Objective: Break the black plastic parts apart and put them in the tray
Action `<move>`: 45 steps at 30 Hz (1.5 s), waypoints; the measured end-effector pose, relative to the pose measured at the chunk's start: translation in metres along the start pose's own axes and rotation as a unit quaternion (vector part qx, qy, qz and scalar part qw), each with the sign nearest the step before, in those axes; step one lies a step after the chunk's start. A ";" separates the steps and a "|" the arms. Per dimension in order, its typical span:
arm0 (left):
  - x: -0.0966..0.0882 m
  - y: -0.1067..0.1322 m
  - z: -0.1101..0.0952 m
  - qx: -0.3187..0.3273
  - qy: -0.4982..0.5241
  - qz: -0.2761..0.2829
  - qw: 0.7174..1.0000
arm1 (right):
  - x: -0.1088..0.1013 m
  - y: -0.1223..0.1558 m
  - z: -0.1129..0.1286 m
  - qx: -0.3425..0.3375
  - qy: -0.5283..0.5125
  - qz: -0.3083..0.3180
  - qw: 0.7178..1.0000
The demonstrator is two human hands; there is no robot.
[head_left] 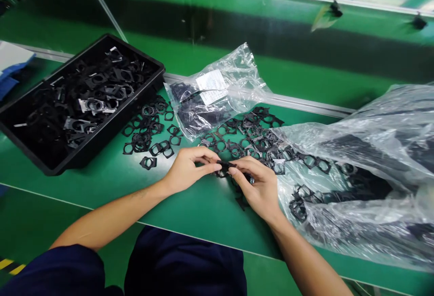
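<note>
Between the fingertips of both hands is a small black plastic part (226, 164), seen nearly edge-on. My left hand (191, 165) pinches its left end between thumb and fingers, while my right hand (257, 182) pinches the other end. Just beyond the hands lies a loose pile of flat black ring-shaped parts (244, 143). A smaller scatter of similar parts (148, 135) is left of my left hand. Some black parts are partly hidden under my right hand.
A black bin (101, 144) full of parts stands at the left. Behind the pile lies a clear labelled bag (233, 78) holding black parts. A large open plastic bag (366, 228) spills parts from the right. A metal rail (305, 104) edges the green table (162, 210).
</note>
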State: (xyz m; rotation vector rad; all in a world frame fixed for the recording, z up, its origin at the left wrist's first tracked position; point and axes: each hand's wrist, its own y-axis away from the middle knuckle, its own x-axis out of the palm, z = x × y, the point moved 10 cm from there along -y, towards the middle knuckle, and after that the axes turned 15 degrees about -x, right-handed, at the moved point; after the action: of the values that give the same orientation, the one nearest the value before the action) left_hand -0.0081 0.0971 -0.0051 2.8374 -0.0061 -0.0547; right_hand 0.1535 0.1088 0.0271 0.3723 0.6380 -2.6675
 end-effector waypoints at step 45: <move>0.015 -0.003 0.011 -0.072 0.043 0.089 0.993 | 0.000 0.010 -0.021 0.099 -0.084 -0.047 0.990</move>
State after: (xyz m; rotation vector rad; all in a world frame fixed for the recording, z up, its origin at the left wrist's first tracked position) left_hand 0.0068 0.0961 -0.0175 2.6799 -0.2256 0.1013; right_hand 0.1609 0.1108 0.0055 0.1716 0.3484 -2.8228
